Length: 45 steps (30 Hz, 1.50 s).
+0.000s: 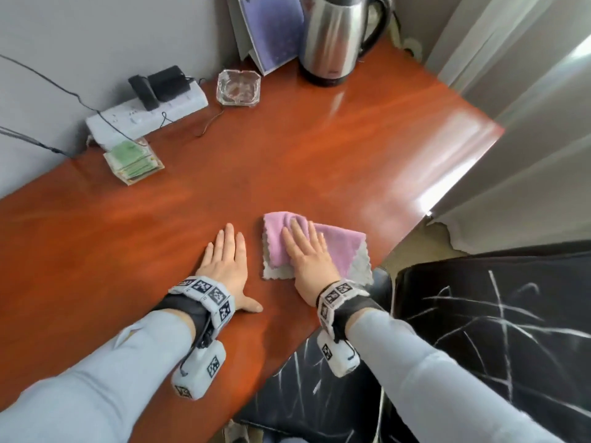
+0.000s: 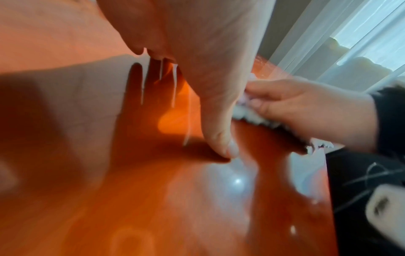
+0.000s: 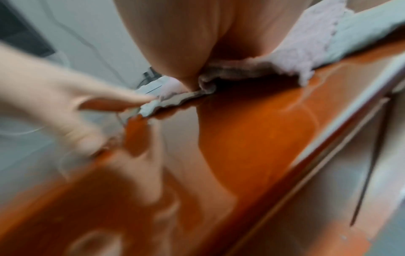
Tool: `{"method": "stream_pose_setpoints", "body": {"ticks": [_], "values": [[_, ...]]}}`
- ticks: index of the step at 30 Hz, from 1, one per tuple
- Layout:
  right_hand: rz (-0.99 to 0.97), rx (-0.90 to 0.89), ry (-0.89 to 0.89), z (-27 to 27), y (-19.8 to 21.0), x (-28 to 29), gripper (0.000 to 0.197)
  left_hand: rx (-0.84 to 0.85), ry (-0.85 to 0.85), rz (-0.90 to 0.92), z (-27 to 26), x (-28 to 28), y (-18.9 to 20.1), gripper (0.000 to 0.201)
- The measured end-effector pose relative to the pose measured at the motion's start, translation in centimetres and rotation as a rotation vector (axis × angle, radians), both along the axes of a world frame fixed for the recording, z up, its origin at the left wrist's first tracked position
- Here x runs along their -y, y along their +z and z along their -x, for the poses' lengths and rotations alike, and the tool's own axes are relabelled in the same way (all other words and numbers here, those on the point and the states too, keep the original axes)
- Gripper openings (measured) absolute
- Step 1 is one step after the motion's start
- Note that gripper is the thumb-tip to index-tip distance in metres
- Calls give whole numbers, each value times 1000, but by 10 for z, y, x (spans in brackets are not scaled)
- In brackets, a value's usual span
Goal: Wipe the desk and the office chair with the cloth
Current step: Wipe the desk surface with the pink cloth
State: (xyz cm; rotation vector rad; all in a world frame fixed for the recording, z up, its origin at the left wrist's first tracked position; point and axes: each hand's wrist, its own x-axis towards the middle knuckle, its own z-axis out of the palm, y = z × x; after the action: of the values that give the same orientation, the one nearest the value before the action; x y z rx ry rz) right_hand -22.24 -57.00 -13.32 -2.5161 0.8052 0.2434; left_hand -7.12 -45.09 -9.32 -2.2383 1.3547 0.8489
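Observation:
A pink and grey cloth lies folded on the glossy red-brown desk near its front right edge. My right hand presses flat on the cloth with straight fingers; the right wrist view shows the cloth bunched under the palm. My left hand rests flat on the bare desk just left of the cloth, thumb spread toward it. The black office chair, its seat scratched with white lines, stands below the desk edge at the lower right.
Along the back wall stand a steel kettle, a purple booklet, a glass ashtray, a white power strip with plugs and cables, and a small holder of green packets. Curtains hang at the right.

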Motion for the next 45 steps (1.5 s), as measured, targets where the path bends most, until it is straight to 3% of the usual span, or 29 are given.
{"method": "stream_pose_setpoints", "body": {"ticks": [3, 8, 11, 14, 21, 24, 29, 36, 41, 45], "values": [[-18, 29, 93, -5, -3, 21, 89, -8, -54, 24, 4, 50, 3, 149], [56, -83, -305, 23, 0, 145, 87, 7, -137, -15, 24, 101, 4, 158], [63, -106, -413, 45, -2, 201, 87, -3, -200, -42, 35, 123, 3, 165], [77, -109, -470, 45, -3, 222, 83, 30, -260, -70, 42, 138, 1, 170], [-1, 19, -21, -8, 1, 157, 72, 6, -247, -15, 45, 184, 7, 153], [11, -23, -76, -13, -1, 211, 73, -10, -205, 27, 36, 217, 8, 150], [23, -108, -308, 3, 3, 314, 77, -11, -200, 25, 23, 286, 3, 163], [79, -11, -194, -10, -5, 372, 74, 66, -170, 45, 29, 368, -8, 173], [200, -130, -493, 38, 4, 476, 65, 23, -163, 7, 24, 370, -11, 175], [191, -344, -729, 68, 21, 511, 51, 23, -155, 23, 28, 371, -10, 167]]}}
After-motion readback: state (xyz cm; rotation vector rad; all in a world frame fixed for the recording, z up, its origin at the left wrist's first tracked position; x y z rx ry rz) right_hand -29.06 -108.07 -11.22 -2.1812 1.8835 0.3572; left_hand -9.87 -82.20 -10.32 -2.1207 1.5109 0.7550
